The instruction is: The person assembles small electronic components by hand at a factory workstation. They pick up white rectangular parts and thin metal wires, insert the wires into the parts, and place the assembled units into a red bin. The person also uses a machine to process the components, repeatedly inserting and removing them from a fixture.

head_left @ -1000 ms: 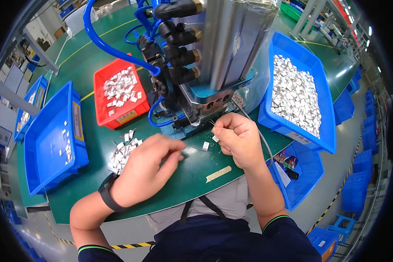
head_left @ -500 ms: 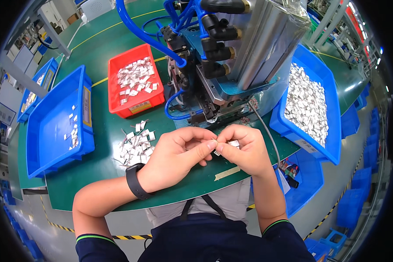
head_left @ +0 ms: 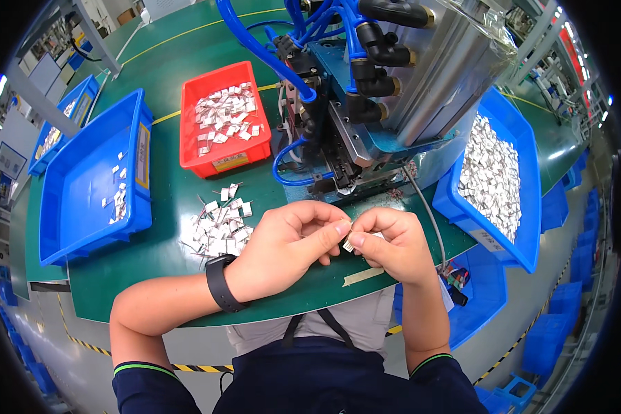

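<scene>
My left hand (head_left: 288,240) and my right hand (head_left: 397,247) meet above the front of the green table, fingertips almost touching. Between them is a small white rectangular part (head_left: 349,245), mostly covered by the fingers. My right thumb and fingers pinch it. The left thumb and index finger are pressed together at its end; whether they grip a thin lead of it is hidden. A loose pile of similar white parts with thin leads (head_left: 221,231) lies left of my left wrist, which wears a black band (head_left: 222,283).
A pneumatic machine (head_left: 355,131) with blue hoses stands just beyond my hands. Behind the pile sits a red bin (head_left: 261,150) of white parts. A blue bin (head_left: 93,190) at left holds several; another blue bin (head_left: 528,214) at right is heaped. Tape (head_left: 363,277) marks the table's front.
The view has shifted slightly, so the table and bins appear displaced. My hands stay together at the white part, which now shows a little differently between the fingertips.
</scene>
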Available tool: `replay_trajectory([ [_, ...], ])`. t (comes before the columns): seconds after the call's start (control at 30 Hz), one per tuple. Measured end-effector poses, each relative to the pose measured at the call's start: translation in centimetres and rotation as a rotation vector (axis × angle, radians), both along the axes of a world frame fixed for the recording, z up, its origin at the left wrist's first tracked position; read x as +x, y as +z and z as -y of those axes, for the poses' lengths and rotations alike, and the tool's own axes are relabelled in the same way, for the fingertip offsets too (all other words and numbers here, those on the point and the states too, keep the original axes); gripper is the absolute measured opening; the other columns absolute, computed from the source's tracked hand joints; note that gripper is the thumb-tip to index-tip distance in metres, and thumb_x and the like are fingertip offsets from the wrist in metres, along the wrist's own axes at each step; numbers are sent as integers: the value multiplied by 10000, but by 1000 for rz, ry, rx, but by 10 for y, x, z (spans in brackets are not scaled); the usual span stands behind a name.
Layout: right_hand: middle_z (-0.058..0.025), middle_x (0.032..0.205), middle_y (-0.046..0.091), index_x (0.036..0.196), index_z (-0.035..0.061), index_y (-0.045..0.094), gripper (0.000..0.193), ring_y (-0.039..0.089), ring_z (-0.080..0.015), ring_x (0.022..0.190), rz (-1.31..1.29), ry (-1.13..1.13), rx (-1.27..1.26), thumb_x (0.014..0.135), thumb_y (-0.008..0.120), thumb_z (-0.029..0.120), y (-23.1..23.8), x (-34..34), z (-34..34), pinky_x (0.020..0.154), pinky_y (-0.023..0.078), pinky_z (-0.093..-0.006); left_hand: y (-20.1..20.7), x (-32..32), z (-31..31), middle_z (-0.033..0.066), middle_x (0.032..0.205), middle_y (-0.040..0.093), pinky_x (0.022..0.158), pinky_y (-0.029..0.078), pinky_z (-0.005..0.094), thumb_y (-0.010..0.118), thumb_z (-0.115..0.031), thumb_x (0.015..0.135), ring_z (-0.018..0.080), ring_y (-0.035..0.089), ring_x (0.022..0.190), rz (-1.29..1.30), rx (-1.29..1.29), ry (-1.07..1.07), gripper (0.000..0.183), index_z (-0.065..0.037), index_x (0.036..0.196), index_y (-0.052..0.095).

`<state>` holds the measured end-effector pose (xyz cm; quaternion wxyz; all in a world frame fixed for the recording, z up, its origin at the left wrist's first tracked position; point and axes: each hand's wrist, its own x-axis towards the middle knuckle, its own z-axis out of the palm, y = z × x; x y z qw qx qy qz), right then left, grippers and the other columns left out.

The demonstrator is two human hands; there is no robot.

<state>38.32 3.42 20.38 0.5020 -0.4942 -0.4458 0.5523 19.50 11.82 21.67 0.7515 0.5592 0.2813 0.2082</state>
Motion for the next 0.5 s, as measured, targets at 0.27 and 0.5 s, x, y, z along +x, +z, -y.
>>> replay_trajectory([
  [0.27,-19,815,669,887,-14,668,129,563,-45,746,29,-15,25,877,670,115,2,-2,1,656,454,-209,-2,-1,0,46,859,640,662,512,231,606,-157,946,85,600,723,-8,-3,9,203,22,1038,622],
  [0.5,-24,819,662,887,-20,661,136,559,-47,753,-7,-27,25,880,670,115,1,-1,1,655,450,-206,-2,-2,1,54,864,649,657,514,230,613,-145,940,86,604,724,-4,18,30,192,23,1033,629],
])
